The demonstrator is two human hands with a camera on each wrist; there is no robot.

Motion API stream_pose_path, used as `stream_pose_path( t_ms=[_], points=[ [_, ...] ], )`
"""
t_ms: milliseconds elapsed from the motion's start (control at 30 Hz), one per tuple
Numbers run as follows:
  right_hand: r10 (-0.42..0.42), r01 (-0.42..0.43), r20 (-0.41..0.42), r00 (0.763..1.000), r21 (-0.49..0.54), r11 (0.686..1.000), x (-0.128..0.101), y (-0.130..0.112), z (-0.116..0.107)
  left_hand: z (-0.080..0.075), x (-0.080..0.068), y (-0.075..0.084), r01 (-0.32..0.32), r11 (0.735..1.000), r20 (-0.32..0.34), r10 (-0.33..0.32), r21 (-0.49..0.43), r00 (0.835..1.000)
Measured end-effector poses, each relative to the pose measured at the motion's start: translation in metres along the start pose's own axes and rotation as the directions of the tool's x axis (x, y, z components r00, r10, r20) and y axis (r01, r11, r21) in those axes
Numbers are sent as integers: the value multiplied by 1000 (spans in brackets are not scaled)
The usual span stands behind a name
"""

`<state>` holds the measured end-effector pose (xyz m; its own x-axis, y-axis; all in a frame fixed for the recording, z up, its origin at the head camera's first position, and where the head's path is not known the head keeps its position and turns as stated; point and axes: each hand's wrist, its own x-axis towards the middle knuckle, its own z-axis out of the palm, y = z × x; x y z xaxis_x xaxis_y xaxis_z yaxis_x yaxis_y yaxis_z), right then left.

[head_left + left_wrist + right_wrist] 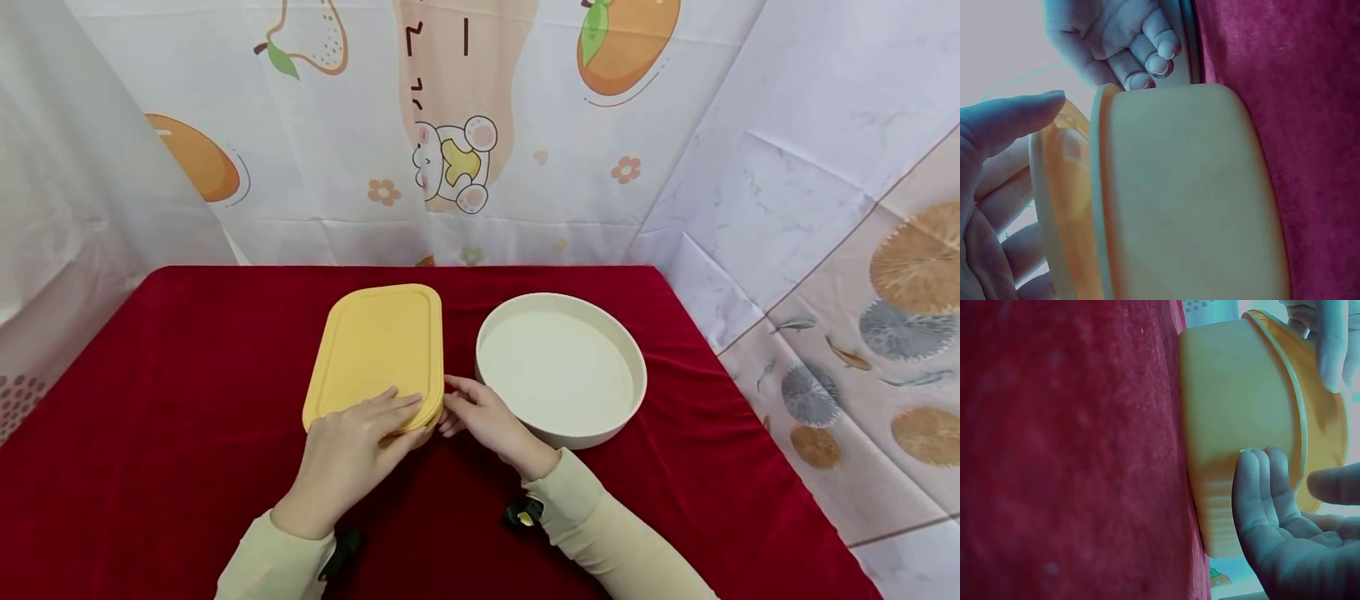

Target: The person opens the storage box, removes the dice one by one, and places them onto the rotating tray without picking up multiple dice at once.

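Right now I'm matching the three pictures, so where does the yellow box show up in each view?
Head: the yellow box lies left of centre on the red cloth, beside the white dish.
Left wrist: box fills the centre, lid edge to the left.
Right wrist: box at right, lid rim far right.
Shared landmark: the red cloth under it, and the right hand touching its side in every view.

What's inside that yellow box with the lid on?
Cannot be seen: the lid covers the yellow box. The left hand rests on it; the right hand touches its side.
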<state>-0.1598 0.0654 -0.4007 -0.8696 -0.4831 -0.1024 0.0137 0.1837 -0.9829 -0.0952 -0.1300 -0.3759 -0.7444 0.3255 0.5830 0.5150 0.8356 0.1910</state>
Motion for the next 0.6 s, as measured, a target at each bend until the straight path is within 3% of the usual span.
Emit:
stream_pose_path(
  t_ms=[367,600],
  points=[
    [4,-3,32,999,-29,1000,0,2,0,-9,3,-1,-18,995,-129,5,-99,992],
    [12,-10,41,999,-51,999,-1,1,1,-17,4,3,70,984,-196,-102,-164,975]
  ],
)
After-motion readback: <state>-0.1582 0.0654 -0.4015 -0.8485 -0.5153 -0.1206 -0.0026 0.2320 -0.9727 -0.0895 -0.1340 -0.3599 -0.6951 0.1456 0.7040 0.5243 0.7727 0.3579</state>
